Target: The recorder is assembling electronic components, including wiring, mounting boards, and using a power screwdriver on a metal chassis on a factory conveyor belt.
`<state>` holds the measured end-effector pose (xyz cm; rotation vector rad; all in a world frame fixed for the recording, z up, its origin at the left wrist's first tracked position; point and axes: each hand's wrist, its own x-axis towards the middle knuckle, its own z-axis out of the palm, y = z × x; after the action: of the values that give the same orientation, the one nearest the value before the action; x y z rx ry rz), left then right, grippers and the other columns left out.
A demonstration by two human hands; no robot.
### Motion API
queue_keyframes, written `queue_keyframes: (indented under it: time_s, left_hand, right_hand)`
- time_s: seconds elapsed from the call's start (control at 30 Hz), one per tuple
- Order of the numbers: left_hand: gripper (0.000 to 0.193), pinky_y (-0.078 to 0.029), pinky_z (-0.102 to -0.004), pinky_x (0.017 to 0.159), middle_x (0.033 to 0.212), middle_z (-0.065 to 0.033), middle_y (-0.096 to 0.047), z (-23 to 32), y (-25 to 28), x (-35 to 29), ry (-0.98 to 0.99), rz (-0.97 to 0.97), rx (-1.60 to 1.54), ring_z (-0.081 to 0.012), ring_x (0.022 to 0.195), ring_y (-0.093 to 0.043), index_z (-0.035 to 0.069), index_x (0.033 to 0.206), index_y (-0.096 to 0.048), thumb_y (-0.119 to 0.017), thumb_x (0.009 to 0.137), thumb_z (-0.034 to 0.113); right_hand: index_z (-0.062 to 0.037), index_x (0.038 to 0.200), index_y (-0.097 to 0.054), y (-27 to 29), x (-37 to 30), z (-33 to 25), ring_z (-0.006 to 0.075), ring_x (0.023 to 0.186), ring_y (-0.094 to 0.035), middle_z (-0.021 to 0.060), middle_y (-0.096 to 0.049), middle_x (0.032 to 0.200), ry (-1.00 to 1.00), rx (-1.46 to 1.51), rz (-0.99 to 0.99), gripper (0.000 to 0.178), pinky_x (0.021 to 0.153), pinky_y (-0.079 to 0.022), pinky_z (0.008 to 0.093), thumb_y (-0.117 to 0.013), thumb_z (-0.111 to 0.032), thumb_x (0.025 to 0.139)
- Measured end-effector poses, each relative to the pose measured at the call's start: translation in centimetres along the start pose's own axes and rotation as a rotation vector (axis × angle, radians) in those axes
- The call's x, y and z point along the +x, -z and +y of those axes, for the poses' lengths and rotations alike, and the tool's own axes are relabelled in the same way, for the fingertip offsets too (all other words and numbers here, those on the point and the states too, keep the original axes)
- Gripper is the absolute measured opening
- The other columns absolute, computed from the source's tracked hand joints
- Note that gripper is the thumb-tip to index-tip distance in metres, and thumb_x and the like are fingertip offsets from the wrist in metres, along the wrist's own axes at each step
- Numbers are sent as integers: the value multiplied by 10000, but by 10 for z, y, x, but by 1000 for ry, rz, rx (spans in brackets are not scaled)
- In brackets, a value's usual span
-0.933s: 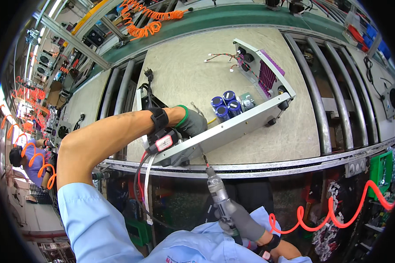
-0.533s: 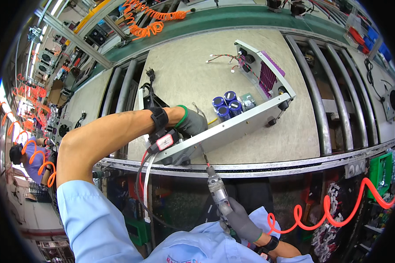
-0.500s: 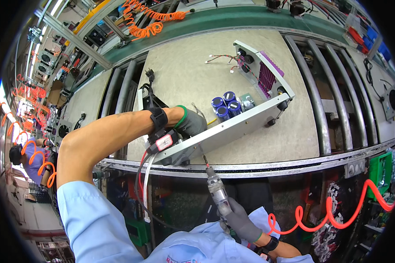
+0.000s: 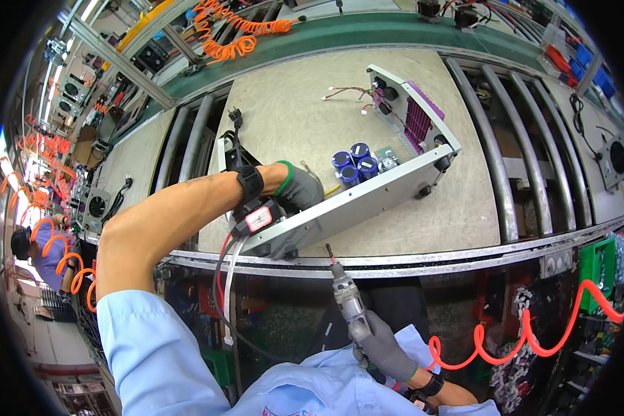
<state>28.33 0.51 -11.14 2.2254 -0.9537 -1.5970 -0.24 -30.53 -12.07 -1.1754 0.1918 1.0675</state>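
Observation:
My right hand (image 4: 387,345), in a grey glove, is wrapped round a metal air screwdriver (image 4: 349,298) whose bit points up at the table's near edge, apart from the metal chassis (image 4: 367,201). The chassis stands tilted on its side on the board, its long grey panel towards me. My left hand (image 4: 301,192), gloved grey with a green cuff, reaches over the panel into the chassis; its fingertips are hidden behind it. Inside are several blue capacitors (image 4: 356,165), a small green circuit board (image 4: 388,158) and a purple heat sink (image 4: 417,125). A black box with a label (image 4: 260,219) sits by my left wrist.
The chassis rests on a beige board (image 4: 284,90) over a roller conveyor (image 4: 496,152). An orange coiled air hose (image 4: 513,350) runs at the right, near a green bin (image 4: 596,274). At far left, a person (image 4: 45,246) works. Fan units stand on neighbouring boards.
The screwdriver's bit has drawn back from the chassis panel, down and slightly right, with my right hand. The chassis has shifted slightly left. My left hand stays inside it.

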Motion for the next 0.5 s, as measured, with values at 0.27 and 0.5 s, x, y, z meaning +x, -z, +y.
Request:
queue_keyframes:
  time_s: [0.27,0.5]
  left_hand:
    - [173,-538,-308,581,746,-50,-699,85,31,-37,412,397,-404,-125,662,-645,-12,863,-710,-709,854,161]
    - [149,-480,-234,537,743,-2,-615,190,-21,-141,-1,954,-624,-65,617,-586,26,996,-680,-589,923,119]
  right_hand:
    - [-38,1291,-538,5,-9,-3,85,583,-570,24,-559,779,45,-85,50,464,469,-474,268,-624,-418,1039]
    - [-30,1243,-573,14,-3,9,136,596,-612,69,-598,854,17,18,118,388,489,-528,306,-554,-368,1054]
